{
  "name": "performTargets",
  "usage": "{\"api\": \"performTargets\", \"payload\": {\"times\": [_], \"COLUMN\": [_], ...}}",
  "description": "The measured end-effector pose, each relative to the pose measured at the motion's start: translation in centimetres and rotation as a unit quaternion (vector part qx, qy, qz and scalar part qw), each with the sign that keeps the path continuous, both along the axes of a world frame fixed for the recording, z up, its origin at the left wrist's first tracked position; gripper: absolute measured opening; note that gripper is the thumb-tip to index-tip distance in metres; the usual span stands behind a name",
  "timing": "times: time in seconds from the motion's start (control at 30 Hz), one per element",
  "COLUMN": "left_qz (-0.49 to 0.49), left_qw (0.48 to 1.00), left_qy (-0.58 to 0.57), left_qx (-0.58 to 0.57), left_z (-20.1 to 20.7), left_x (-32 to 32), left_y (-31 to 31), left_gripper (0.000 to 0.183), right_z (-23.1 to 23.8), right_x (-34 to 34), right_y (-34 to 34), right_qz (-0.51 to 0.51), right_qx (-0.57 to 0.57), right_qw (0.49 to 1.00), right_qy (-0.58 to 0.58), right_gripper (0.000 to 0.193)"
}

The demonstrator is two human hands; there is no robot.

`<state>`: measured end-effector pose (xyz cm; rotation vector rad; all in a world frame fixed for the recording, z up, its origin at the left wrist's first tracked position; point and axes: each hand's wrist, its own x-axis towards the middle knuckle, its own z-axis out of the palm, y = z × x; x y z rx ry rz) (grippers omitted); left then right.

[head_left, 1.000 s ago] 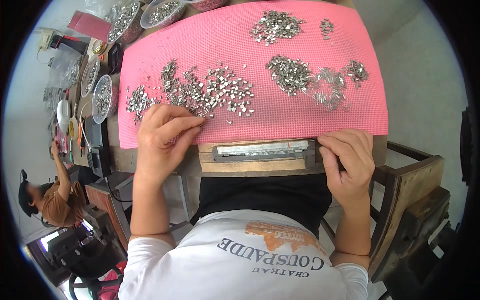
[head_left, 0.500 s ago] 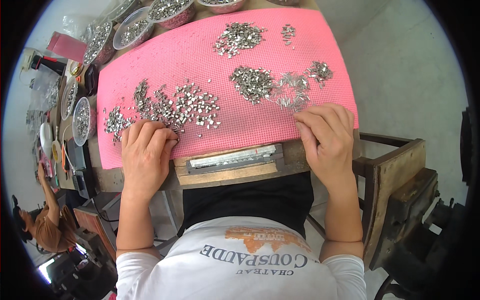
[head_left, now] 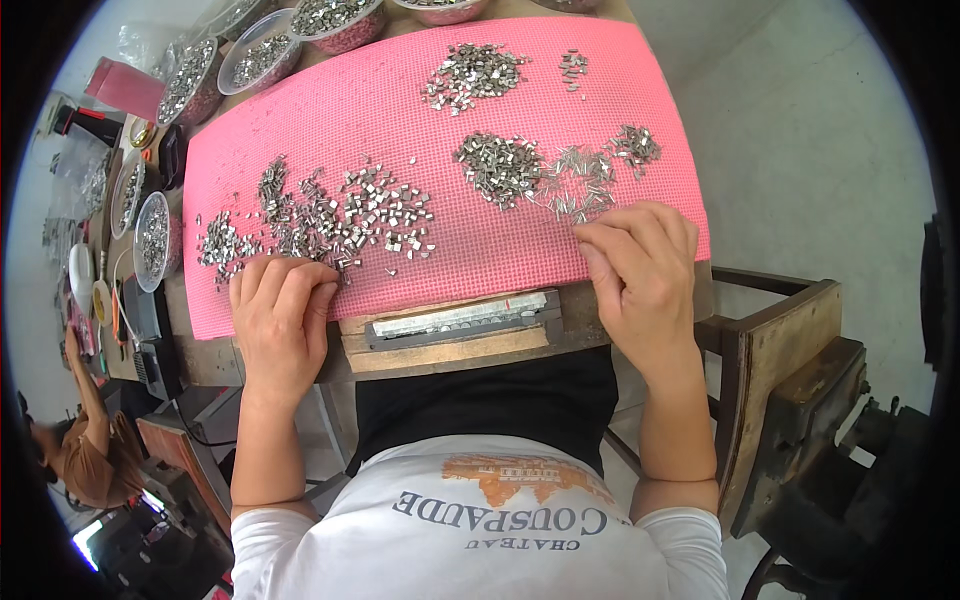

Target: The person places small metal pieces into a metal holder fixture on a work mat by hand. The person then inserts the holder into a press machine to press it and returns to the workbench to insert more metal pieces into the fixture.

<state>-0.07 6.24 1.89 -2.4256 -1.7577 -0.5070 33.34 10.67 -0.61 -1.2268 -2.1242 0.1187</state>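
My left hand [head_left: 280, 312] rests at the near edge of a pink textured mat [head_left: 370, 120], its thumb and fingers pinched together. Just beyond it lies a spread of small silver metal pieces [head_left: 388, 208]. Whatever the pinch holds is too small to make out. My right hand [head_left: 648, 285] is over the mat's near right part, with thumb and forefinger drawn together; a thin pin may be at the tips, but I cannot tell. Close to those fingertips is a loose pile of thin silver pins [head_left: 580, 190]. Between my hands, a slotted metal fixture [head_left: 460, 318] sits on a wooden block [head_left: 450, 351].
More piles of metal pieces [head_left: 498, 170] lie farther back on the mat. Plastic bowls [head_left: 258, 62] of similar pieces line the far and left sides. A wooden stand with a dark machine [head_left: 800, 440] is at the right. Another person [head_left: 100, 450] works at far left.
The whole view has shifted slightly left. My left hand has drawn back a little from the metal pieces, and my right hand has moved slightly left.
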Motion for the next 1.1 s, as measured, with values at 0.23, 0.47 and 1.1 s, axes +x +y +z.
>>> {"api": "performTargets", "payload": {"times": [0.23, 0.47, 1.1], "left_qz": [-0.009, -0.014, 0.022], "left_qw": [0.999, 0.998, 0.995], "left_qy": [-0.038, -0.057, -0.096], "left_qx": [0.014, -0.011, -0.007], "left_z": [-0.6, -0.4, -0.2], "left_x": [0.2, 0.8, 2.2], "left_y": [-0.2, -0.6, -0.9], "left_gripper": [0.014, 0.016, 0.015], "right_z": [0.3, 0.3, 0.8], "right_x": [0.7, -0.2, -1.9], "right_y": [-0.6, -0.5, 0.1], "right_qz": [-0.042, -0.066, -0.108], "right_qx": [-0.003, -0.019, -0.004], "right_qw": [0.999, 0.998, 0.991], "right_qy": [-0.015, -0.003, -0.079], "right_gripper": [0.016, 0.012, 0.009]}}
